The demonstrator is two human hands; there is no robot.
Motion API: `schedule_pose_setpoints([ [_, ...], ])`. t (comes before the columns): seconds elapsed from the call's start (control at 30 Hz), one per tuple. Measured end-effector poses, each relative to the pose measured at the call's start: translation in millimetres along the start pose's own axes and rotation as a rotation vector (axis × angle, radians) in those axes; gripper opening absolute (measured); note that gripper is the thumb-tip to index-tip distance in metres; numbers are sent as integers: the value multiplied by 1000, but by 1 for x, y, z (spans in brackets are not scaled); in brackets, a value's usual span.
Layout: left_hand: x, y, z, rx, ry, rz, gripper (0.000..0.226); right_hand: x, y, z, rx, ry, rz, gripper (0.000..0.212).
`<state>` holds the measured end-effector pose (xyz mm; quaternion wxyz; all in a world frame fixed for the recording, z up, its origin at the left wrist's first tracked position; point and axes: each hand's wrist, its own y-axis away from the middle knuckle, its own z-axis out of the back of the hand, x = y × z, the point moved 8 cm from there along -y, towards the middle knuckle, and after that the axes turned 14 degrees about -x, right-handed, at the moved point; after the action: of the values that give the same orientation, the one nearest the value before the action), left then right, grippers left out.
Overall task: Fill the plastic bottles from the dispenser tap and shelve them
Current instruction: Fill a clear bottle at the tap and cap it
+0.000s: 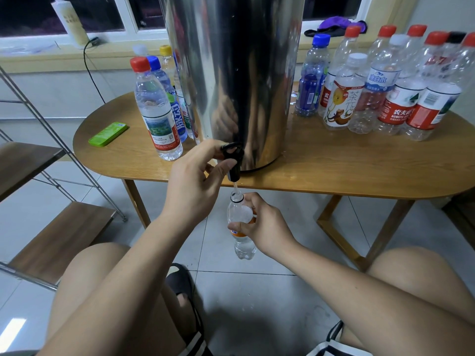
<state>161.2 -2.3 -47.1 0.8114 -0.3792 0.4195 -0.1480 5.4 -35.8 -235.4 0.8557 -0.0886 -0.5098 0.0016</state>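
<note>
Now, with the left hand (195, 181) pinching the dispenser tap (235, 167) and the right hand (264, 228) wrapped round the uncapped bottle (244, 247) at the tap's six o'clock, any drift of that narrow mouth would likely send water onto the floor (257, 294).

Left hand (198, 176): up at the far side, thumb and fingers pinching the tap lever (232, 152).
Right hand (266, 228): lower and nearer, fingers curled round the bottle (244, 246).
Arms (123, 265): I see both bare, reaching forward.
</note>
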Motion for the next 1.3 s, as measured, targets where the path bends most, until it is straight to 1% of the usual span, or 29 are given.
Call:
schedule_pose_setpoints([
  [1.3,3,1,0,12,-9,28,13,1,1,2,-8,0,12,72],
])
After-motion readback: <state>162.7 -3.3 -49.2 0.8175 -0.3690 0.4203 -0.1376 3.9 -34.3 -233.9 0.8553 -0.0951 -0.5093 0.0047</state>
